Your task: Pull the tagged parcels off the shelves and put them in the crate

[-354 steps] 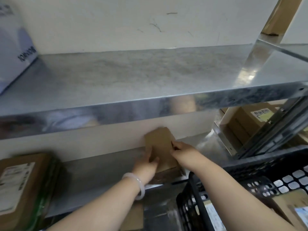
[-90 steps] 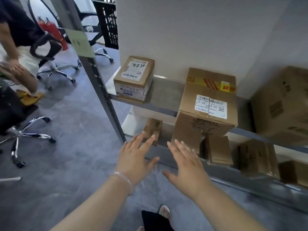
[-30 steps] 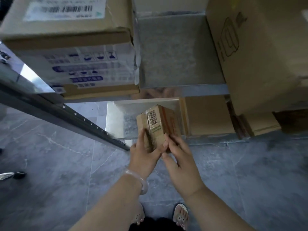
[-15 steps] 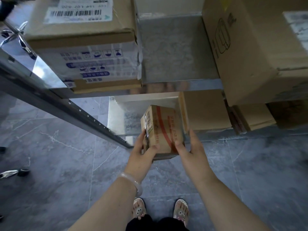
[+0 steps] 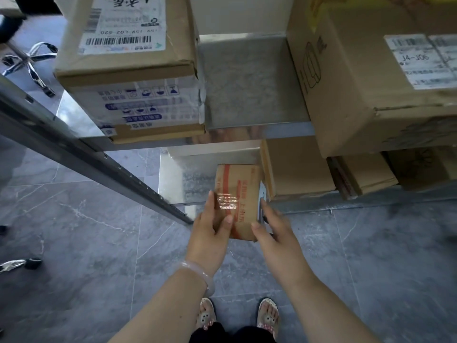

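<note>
Two hands, left hand [image 5: 210,233] and right hand [image 5: 273,229], clamp fingers round a small brown red-printed cardboard parcel [image 5: 237,196]. Pull-off step, likely. Next: find the crate, unseen.

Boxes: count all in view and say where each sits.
6. Upper shelf: labelled box left, big box right. Small box between left hand and right hand. Lower shelf, rightward: first box, second box, third box. Others may be hidden.

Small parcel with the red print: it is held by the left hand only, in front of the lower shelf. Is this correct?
Not quite. The small parcel is held by both hands: the left hand grips its left side and the right hand its right side, in front of the lower shelf. The head view shows it.
</note>
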Motion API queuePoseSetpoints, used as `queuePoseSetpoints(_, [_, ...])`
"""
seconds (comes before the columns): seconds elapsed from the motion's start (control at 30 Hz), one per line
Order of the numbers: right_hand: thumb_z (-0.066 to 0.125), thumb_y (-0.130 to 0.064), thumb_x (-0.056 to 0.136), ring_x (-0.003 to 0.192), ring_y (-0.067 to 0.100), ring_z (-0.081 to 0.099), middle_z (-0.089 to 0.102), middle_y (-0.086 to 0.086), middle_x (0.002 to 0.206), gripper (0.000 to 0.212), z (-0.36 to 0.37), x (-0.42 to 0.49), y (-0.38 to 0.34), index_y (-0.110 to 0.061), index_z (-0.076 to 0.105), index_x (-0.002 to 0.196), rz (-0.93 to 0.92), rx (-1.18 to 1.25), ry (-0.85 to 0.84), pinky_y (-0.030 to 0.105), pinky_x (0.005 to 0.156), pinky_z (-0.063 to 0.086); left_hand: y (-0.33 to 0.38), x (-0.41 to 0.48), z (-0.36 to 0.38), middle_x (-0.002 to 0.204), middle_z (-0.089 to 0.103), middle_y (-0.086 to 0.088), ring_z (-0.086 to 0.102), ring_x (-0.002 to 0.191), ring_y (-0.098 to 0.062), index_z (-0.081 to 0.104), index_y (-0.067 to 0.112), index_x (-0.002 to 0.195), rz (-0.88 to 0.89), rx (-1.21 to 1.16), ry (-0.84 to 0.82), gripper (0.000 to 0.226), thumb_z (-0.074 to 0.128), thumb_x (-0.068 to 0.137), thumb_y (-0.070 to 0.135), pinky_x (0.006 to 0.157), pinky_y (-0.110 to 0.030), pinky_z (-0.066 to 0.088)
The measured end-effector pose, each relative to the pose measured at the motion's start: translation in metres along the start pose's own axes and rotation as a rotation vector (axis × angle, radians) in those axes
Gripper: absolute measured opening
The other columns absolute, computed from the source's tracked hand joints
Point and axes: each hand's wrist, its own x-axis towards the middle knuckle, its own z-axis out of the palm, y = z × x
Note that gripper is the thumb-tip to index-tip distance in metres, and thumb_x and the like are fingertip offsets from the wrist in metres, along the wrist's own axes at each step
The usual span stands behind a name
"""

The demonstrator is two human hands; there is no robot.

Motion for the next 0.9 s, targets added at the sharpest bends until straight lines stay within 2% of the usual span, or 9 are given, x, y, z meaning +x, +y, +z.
queuePoseSetpoints(0.1, [0.05, -0.04, 0.097, 0.133, -0.008, 0.025, 0.03, -0.035, 0.136, 0.045, 0.007, -0.007, 0.002, -0.043, 0.041, 0.141, -0.089, -0.103, 0.02, 0.012, 0.103, 0.032, 0.006, -0.004, 0.002, 0.129, 0.059, 0.017, 0.056, 0.119, -0.001, 0.035, 0.033, 0.144, 0.004, -0.115, -0.016, 0.083, 0.076, 0.075, 0.051, 0.094, -0.03, 0.053])
queuePoseSetpoints(0.17, [0.043, -0.045, 0.099, 0.134, -0.009, 0.018, 0.024, -0.043, 0.135, 0.042, 0.01, -0.012, 0.001, -0.047, 0.04, 0.14, -0.137, -0.162, 0.011, 0.01, 0.104, 0.028, 0.006, -0.003, 0.003, 0.11, 0.063, 0.034, 0.06, 0.104, 0.011, 0.042, 0.055, 0.12, -0.025, -0.179, 0.0, 0.064, 0.082, 0.074, 0.034, 0.076, -0.016, 0.055])
queuePoseSetpoints(0.23, [0.041, -0.039, 0.099, 0.133, -0.008, 0.019, 0.027, -0.04, 0.137, 0.041, 0.006, -0.015, 0.0, -0.047, 0.042, 0.139, -0.16, -0.203, 0.01, 0.023, 0.112, 0.026, 0.006, -0.001, 0.002, 0.094, 0.062, 0.042, 0.059, 0.093, 0.018, 0.044, 0.056, 0.107, -0.06, -0.213, 0.021, 0.057, 0.081, 0.078, 0.024, 0.066, -0.006, 0.049])
queuePoseSetpoints(0.37, [0.052, -0.028, 0.096, 0.137, 0.006, 0.024, 0.031, -0.02, 0.148, 0.047, -0.011, -0.012, -0.003, -0.047, 0.044, 0.139, -0.143, -0.23, 0.115, 0.038, 0.115, 0.027, 0.014, -0.002, -0.003, 0.116, 0.06, 0.022, 0.059, 0.107, 0.0, 0.036, 0.034, 0.145, -0.202, -0.337, 0.005, 0.074, 0.074, 0.081, 0.036, 0.076, -0.015, 0.046])
queuePoseSetpoints(0.47, [0.057, -0.032, 0.094, 0.138, 0.001, 0.018, 0.018, -0.02, 0.154, 0.057, -0.022, -0.011, -0.009, -0.058, 0.033, 0.138, -0.055, -0.182, 0.077, 0.025, 0.107, 0.025, 0.025, -0.007, -0.005, 0.121, 0.067, 0.007, 0.065, 0.108, -0.01, 0.041, 0.033, 0.144, -0.288, -0.351, -0.033, 0.08, 0.073, 0.071, 0.045, 0.09, -0.026, 0.051])
queuePoseSetpoints(0.6, [0.059, -0.023, 0.093, 0.128, -0.01, 0.028, 0.026, -0.019, 0.151, 0.063, -0.028, -0.013, -0.012, -0.056, 0.033, 0.139, -0.055, -0.086, 0.066, 0.012, 0.096, 0.032, 0.032, -0.013, -0.004, 0.095, 0.076, 0.015, 0.07, 0.083, 0.002, 0.065, 0.044, 0.099, -0.29, -0.294, -0.094, 0.015, 0.066, 0.088, 0.033, 0.07, -0.014, 0.049])
queuePoseSetpoints(0.7, [0.059, -0.022, 0.091, 0.118, -0.024, 0.028, 0.025, -0.023, 0.149, 0.065, -0.035, -0.02, -0.013, -0.056, 0.033, 0.14, -0.076, -0.09, 0.075, 0.001, 0.081, 0.037, 0.04, -0.02, -0.005, 0.1, 0.075, 0.017, 0.069, 0.088, 0.003, 0.057, 0.046, 0.116, -0.228, -0.243, -0.135, 0.031, 0.06, 0.093, 0.026, 0.067, -0.011, 0.05])
queuePoseSetpoints(0.8, [0.059, -0.025, 0.091, 0.13, -0.011, 0.027, 0.023, -0.026, 0.15, 0.065, -0.043, -0.031, -0.018, -0.062, 0.03, 0.137, -0.1, -0.107, 0.072, 0.014, 0.093, 0.039, 0.05, -0.032, -0.003, 0.116, 0.071, 0.013, 0.066, 0.104, -0.001, 0.031, 0.05, 0.141, -0.15, -0.216, -0.174, 0.063, 0.064, 0.092, 0.028, 0.077, -0.013, 0.053])
queuePoseSetpoints(0.9, [0.058, -0.028, 0.091, 0.135, -0.008, 0.025, 0.024, -0.027, 0.151, 0.064, -0.055, -0.045, -0.024, -0.061, 0.028, 0.138, -0.129, -0.134, 0.081, 0.024, 0.103, 0.038, 0.061, -0.045, 0.003, 0.136, 0.058, 0.01, 0.056, 0.124, -0.014, 0.02, 0.05, 0.149, -0.099, -0.163, -0.219, 0.079, 0.068, 0.089, 0.031, 0.101, -0.036, 0.05])
